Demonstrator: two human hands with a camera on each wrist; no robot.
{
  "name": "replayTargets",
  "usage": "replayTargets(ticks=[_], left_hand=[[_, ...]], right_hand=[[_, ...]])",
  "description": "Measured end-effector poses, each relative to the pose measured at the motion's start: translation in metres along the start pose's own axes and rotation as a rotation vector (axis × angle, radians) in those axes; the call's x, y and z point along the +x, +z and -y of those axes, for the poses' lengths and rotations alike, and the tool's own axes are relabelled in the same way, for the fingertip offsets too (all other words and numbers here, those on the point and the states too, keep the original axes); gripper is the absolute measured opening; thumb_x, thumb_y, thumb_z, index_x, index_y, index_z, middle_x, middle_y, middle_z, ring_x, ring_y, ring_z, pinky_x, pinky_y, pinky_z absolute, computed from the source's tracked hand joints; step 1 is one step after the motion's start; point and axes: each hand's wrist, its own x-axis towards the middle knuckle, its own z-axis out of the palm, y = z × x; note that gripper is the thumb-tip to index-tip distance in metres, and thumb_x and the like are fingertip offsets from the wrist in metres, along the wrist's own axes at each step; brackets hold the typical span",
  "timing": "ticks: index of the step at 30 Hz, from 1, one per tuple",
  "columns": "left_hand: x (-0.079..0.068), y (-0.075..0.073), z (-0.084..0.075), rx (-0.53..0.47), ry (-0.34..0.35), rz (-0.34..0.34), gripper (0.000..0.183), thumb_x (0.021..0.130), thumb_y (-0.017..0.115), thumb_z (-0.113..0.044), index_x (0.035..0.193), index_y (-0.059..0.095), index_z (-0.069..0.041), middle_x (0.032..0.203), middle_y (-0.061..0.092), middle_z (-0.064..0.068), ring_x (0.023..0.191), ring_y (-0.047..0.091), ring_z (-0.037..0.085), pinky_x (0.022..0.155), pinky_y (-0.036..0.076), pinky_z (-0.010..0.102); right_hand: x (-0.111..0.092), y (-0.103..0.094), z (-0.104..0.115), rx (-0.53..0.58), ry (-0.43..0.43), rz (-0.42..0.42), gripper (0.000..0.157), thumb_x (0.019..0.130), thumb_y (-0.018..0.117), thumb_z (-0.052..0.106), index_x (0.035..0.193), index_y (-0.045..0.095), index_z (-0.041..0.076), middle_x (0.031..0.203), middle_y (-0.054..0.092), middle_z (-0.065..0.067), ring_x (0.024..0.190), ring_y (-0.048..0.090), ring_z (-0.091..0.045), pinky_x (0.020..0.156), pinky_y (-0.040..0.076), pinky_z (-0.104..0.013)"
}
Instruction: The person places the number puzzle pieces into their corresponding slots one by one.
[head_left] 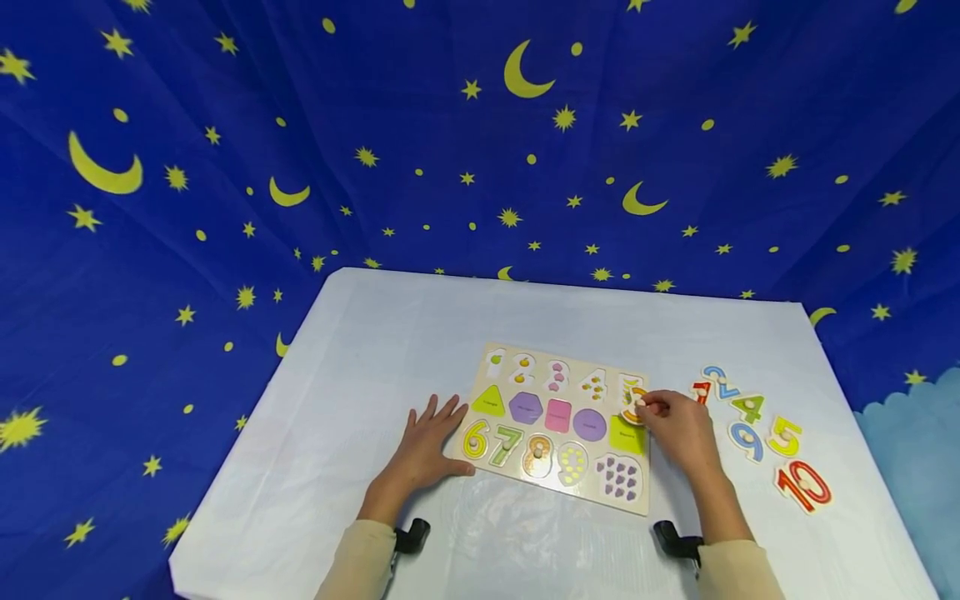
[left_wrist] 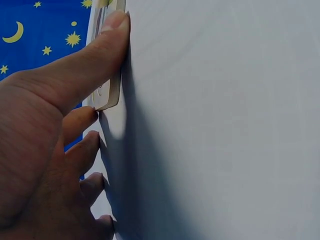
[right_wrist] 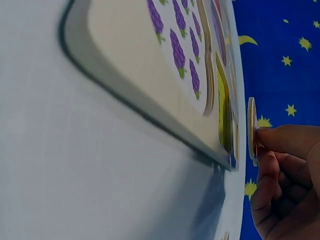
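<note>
A wooden number puzzle board (head_left: 639, 507) lies on the white table, with a yellow 6 (head_left: 475, 440), a green 7 (head_left: 506, 446) and an orange 8 (head_left: 537, 456) in its lower row. Fingers spread, my left hand (head_left: 422, 450) rests at the board's left end; its thumb touches the board's edge in the left wrist view. Between thumb and fingers, my right hand (head_left: 684, 429) pinches an orange number piece (head_left: 633, 407) over the slot printed with bananas at the upper right. In the right wrist view this piece (right_wrist: 252, 131) is edge-on, raised above the board.
Right of the board lie loose number pieces: a red 1 (head_left: 702, 390), blue 2 (head_left: 721, 382), green 4 (head_left: 747, 407), yellow 5 (head_left: 784, 437), blue 9 (head_left: 746, 442) and red 10 (head_left: 804, 485). A blue star-patterned curtain (head_left: 420, 100) hangs behind the table (head_left: 315, 433).
</note>
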Motion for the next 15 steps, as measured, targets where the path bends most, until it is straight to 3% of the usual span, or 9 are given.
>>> replayTargets(ticks=[15], left_hand=[[0.000,0.000,0.000,-0.005,0.016,-0.004,0.102,0.066,0.084,-0.047,0.150,0.036,-0.016,0.157,0.024,0.003,0.145,0.007,0.033,0.111,0.001,0.061]], right_hand=[[0.006,0.016,0.015,0.015,-0.093,0.007,0.016,0.086,0.071,0.019,0.092,0.070,0.004,0.071,0.059,-0.002,0.065,0.051,-0.019,0.059,0.041,-0.033]])
